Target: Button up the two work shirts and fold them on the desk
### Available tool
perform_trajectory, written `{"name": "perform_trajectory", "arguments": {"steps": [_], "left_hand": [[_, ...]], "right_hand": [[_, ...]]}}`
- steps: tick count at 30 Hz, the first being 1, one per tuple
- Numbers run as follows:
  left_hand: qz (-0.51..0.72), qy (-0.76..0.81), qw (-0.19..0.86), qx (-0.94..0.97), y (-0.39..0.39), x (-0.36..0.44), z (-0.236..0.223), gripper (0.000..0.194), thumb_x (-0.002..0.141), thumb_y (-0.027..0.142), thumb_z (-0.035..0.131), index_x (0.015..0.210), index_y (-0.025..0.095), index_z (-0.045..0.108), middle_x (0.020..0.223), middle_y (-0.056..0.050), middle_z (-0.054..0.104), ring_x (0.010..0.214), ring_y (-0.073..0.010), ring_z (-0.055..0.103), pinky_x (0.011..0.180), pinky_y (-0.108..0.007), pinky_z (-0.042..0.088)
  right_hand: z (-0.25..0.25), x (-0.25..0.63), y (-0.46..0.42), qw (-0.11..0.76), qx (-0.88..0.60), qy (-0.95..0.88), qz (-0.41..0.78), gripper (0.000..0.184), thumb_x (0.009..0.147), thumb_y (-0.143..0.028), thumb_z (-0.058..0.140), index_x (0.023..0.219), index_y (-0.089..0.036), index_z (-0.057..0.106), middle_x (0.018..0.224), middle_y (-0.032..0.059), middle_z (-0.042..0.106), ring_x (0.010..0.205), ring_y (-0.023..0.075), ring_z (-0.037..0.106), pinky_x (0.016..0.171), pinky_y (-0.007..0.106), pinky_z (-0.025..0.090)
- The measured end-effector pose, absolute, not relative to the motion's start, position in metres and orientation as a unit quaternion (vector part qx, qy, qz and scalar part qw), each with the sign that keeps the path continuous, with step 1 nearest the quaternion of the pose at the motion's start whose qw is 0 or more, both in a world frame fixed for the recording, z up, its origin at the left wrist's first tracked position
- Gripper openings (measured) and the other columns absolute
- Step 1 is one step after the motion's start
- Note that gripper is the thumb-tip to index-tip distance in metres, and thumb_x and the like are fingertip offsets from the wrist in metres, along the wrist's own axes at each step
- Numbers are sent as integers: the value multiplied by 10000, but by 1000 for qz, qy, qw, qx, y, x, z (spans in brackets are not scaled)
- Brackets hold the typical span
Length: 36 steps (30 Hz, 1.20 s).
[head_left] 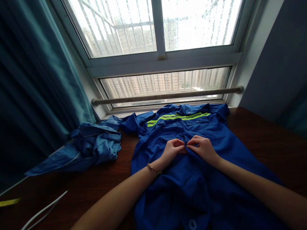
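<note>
A blue work shirt (225, 156) with yellow-green reflective stripes across its chest lies spread out, collar end toward the window. My left hand (174, 147) and my right hand (201, 147) meet at the middle of its front opening. Thumb and fingers of each hand pinch the shirt's front edge, the fingertips almost touching. Whatever lies between the fingertips, a button or only cloth, is too small to make out. Buttons show on the chest pocket flaps, and a pale ring-shaped mark (192, 224) shows near the hem. A chain bracelet (154, 168) circles my left wrist.
A crumpled lighter-blue garment (96, 143) lies left on the dark wooden surface (127, 188). White cords (45, 209) and a yellow strip (9, 202) are at the lower left. A teal curtain (45, 70) hangs left. A metal rail (168, 96) crosses before the window.
</note>
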<state>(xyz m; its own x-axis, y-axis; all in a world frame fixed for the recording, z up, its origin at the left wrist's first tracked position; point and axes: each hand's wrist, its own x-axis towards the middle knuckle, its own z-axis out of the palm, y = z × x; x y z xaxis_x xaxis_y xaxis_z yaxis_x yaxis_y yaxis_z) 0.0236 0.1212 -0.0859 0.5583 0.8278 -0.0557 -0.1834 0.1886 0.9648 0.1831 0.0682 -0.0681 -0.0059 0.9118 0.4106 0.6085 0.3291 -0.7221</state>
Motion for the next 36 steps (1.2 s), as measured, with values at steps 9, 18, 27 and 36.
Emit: {"name": "perform_trajectory", "arguments": {"steps": [9, 18, 27, 36], "left_hand": [[366, 346, 688, 523, 119, 28, -88, 317, 565, 312, 753, 675, 117, 529, 617, 15, 563, 555, -84, 546, 557, -193, 465], [400, 318, 737, 443, 115, 31, -90, 365, 556, 248, 756, 756, 128, 475, 639, 26, 534, 561, -70, 537, 568, -186, 449], [408, 304, 738, 444, 116, 32, -92, 428, 526, 186, 757, 808, 142, 438, 668, 41, 523, 559, -69, 541, 577, -195, 440], [402, 259, 724, 497, 116, 31, -94, 379, 588, 183, 723, 815, 151, 421, 680, 26, 550, 612, -92, 562, 600, -206, 443]], "right_hand": [[-76, 176, 69, 424, -591, -658, 193, 101, 690, -244, 610, 701, -162, 553, 648, -5, 563, 612, 128, 529, 563, 234, 402], [-84, 181, 80, 488, -524, -558, 420, 315, 554, -343, 705, 711, -150, 513, 644, -28, 520, 601, 106, 485, 567, 229, 380], [-80, 181, 80, 497, -510, -509, 483, 395, 470, -352, 760, 689, -147, 504, 629, -47, 509, 588, 89, 469, 574, 221, 355], [-88, 185, 84, 466, -511, -417, 589, 373, 570, -468, 687, 654, -144, 522, 498, -53, 451, 413, 53, 354, 413, 195, 236]]}}
